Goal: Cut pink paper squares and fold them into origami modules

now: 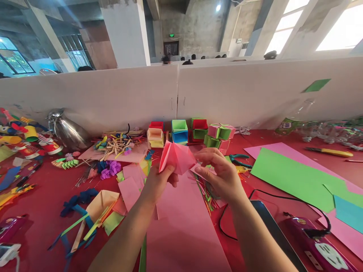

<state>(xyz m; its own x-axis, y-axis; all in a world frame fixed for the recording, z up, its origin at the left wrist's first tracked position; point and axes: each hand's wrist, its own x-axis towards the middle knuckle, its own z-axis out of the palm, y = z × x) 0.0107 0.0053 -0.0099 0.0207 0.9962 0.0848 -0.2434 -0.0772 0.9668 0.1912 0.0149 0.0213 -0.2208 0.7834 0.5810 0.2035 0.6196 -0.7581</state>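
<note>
A folded piece of pink paper (178,158) with sharp creases is held up in the middle, above a pink paper sheet (187,234). My left hand (162,181) pinches its lower left part between thumb and fingers. At its right corner is my right hand (217,168), fingers bent and thumb apart from them, with nothing seen in its grasp; whether a fingertip touches the corner is unclear. Behind the folded paper stand small coloured paper boxes (179,131) and a pink and green paper cube stack (219,135).
On the left lie paper strips (93,223), purple paper flowers (110,170), sticks (119,147) and a metal jug (68,130). Rightward are pliers (240,160), green paper (289,179), a phone (275,234), a power strip (320,245) and a cutter knife (331,152). A white partition (255,94) bounds the back.
</note>
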